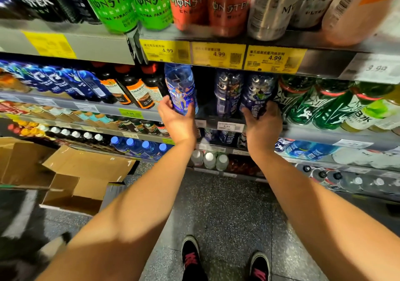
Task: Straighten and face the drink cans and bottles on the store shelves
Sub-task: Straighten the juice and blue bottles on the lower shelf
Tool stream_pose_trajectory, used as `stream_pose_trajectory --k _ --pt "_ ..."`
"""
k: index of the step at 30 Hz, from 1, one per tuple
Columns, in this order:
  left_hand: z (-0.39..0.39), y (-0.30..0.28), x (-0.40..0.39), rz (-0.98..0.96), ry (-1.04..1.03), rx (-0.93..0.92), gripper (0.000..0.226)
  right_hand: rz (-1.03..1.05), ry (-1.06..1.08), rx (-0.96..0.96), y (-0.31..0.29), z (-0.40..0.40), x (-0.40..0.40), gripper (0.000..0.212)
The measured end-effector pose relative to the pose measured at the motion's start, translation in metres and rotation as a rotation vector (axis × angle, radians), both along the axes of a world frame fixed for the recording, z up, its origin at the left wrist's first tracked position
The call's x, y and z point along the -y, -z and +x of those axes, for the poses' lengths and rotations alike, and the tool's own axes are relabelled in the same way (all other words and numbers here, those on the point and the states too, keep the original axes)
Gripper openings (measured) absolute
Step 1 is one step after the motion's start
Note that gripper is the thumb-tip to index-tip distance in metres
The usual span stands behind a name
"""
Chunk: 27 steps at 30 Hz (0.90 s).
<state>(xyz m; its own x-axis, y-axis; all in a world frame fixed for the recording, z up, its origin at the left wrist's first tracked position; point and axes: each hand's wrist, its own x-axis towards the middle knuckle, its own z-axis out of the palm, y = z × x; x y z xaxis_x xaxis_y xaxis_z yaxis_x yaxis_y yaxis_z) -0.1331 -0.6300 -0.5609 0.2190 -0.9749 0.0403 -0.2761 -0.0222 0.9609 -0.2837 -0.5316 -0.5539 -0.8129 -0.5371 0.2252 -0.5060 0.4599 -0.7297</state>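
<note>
Blue bottle (180, 88) upright, left of dark bottle (256, 95), gap and third bottle (227, 92) between. My left hand (176, 118) curls round blue base; right hand (263, 122) wraps dark base. Both long axes vertical, fingers below labels. Yellow tags (218, 54) above.

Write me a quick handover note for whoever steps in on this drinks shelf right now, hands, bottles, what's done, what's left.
Left hand: grips the light blue bottle at its lower part, at the shelf's front edge.
Right hand: grips the dark purple bottle low down, beside a second dark bottle.
Done: the Monster cans above mostly show their logos.
Left: a gap sits between the two held bottles; set both upright, labels forward, then check the green bottles to the right.
</note>
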Motion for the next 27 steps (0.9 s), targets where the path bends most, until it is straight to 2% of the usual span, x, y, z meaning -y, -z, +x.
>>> stream_pose_trajectory --k 3,8,12,17,24,27 --pt "-0.002 0.004 0.008 0.036 0.034 0.015 0.064 0.008 0.002 -0.008 0.002 -0.001 0.000 0.065" --pt "-0.007 0.005 0.013 0.034 -0.029 0.065 0.053 0.063 0.000 0.004 0.005 0.000 0.001 0.068" --pt "-0.012 0.006 0.014 0.002 0.053 0.135 0.041 0.093 -0.008 0.010 0.003 -0.003 0.000 0.069" --pt "-0.017 0.007 0.011 0.079 0.100 0.004 0.038 0.083 -0.022 0.042 0.003 -0.002 0.001 0.065" --pt "-0.017 0.007 0.014 0.127 0.227 0.081 0.053 0.099 -0.013 0.013 0.001 -0.002 0.000 0.064" --pt "-0.016 0.006 0.013 0.108 0.258 0.065 0.052 0.094 -0.018 0.010 0.001 -0.001 0.000 0.064"
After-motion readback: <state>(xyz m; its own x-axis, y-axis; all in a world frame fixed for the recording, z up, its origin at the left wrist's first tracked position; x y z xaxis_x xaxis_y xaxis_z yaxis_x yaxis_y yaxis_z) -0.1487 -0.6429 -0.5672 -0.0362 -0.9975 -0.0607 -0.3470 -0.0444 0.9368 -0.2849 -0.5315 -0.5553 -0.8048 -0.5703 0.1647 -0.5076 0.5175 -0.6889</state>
